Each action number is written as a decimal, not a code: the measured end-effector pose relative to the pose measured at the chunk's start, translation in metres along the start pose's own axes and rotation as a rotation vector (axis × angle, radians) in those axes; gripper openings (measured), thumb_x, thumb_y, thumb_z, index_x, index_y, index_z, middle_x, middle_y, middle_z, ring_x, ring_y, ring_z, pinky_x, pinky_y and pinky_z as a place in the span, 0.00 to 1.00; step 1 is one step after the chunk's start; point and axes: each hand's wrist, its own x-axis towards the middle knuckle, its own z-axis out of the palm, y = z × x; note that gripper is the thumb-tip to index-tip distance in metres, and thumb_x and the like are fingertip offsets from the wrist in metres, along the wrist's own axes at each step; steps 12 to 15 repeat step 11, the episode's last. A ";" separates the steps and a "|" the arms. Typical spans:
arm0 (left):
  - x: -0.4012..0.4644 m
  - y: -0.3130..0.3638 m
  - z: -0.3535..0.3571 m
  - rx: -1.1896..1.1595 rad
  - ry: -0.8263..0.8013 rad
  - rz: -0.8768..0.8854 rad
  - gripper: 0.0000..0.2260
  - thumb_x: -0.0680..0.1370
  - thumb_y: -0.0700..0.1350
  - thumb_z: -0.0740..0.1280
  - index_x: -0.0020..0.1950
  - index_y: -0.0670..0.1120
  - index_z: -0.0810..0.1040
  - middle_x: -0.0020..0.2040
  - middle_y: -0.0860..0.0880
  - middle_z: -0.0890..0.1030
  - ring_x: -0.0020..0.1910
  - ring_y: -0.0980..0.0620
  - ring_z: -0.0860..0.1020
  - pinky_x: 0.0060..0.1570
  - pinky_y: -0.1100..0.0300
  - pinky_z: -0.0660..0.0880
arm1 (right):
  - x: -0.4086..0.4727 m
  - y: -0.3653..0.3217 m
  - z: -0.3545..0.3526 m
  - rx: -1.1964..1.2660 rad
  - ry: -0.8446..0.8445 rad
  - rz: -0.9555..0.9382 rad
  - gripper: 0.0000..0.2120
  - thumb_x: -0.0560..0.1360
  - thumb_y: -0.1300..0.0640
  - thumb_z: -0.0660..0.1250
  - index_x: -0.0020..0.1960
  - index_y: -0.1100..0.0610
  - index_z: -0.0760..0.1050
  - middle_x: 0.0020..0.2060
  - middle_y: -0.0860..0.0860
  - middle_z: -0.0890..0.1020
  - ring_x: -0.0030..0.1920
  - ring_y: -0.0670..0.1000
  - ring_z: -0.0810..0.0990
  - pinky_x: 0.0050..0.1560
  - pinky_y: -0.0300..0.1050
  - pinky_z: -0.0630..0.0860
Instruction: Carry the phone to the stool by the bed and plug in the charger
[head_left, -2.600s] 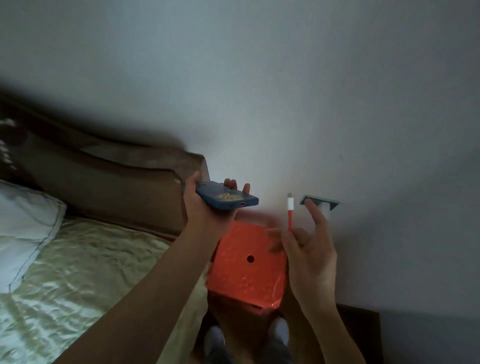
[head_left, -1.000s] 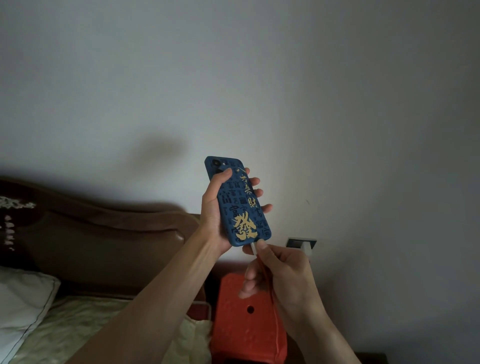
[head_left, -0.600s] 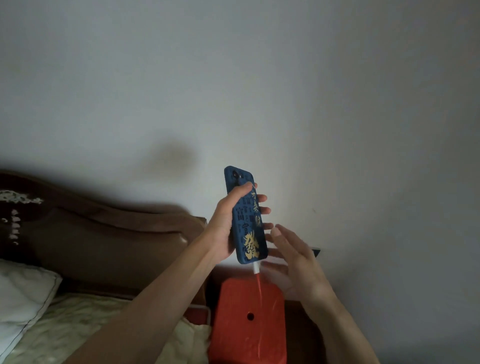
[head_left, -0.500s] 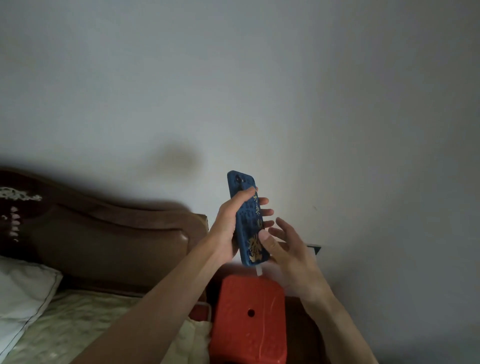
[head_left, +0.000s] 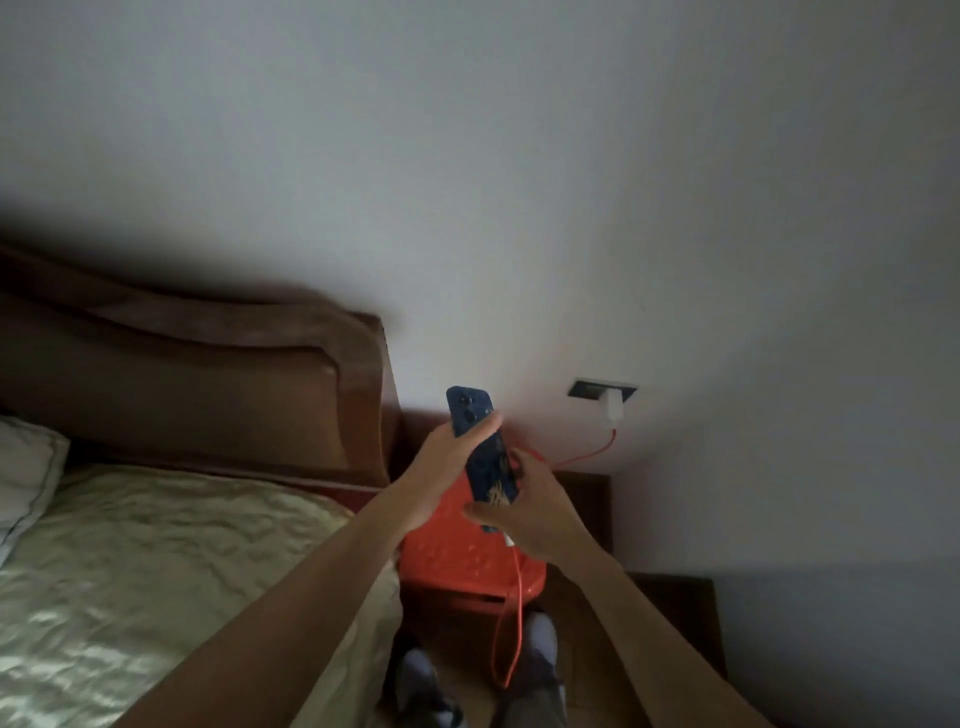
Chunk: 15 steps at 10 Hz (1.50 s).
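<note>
Blue-cased phone (head_left: 482, 457) with gold lettering, held in both hands above the orange-red plastic stool (head_left: 467, 558) by the bed.

Half a second ago the open right hand (head_left: 535, 512) was only nearing the phone; now its grip is closed around the lower end, where the white plug (head_left: 508, 540) of the red charging cable (head_left: 511, 623) sits in the port. The left hand (head_left: 447, 470) wraps the phone's upper half, thumb across the back under the camera lenses. The phone stands nearly upright, between the two grips, clear of the stool's seat. The cable loops down and runs to the white charger (head_left: 613, 406) in the wall socket (head_left: 587, 388). The view has tipped downward, showing the cream bedspread (head_left: 156, 561) and brown headboard (head_left: 208, 384).
</note>
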 end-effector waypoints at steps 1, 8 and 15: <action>0.022 -0.044 -0.019 0.186 0.078 -0.097 0.20 0.77 0.49 0.67 0.66 0.43 0.73 0.62 0.45 0.78 0.64 0.44 0.75 0.63 0.50 0.72 | 0.034 0.042 0.022 -0.082 -0.020 0.141 0.42 0.55 0.38 0.75 0.64 0.54 0.70 0.55 0.54 0.80 0.51 0.55 0.82 0.50 0.56 0.82; 0.083 -0.240 -0.056 0.432 0.346 -0.251 0.13 0.75 0.43 0.68 0.59 0.44 0.78 0.54 0.47 0.82 0.52 0.51 0.79 0.53 0.61 0.72 | 0.161 0.250 0.181 -0.684 0.149 0.272 0.48 0.64 0.40 0.74 0.71 0.63 0.57 0.62 0.60 0.68 0.63 0.59 0.69 0.59 0.53 0.76; 0.066 -0.238 -0.064 0.429 0.377 -0.210 0.11 0.74 0.40 0.68 0.57 0.43 0.77 0.50 0.44 0.82 0.50 0.48 0.80 0.54 0.52 0.75 | 0.162 0.246 0.182 -0.667 0.036 0.380 0.52 0.72 0.40 0.70 0.77 0.69 0.44 0.77 0.65 0.53 0.76 0.62 0.55 0.72 0.51 0.63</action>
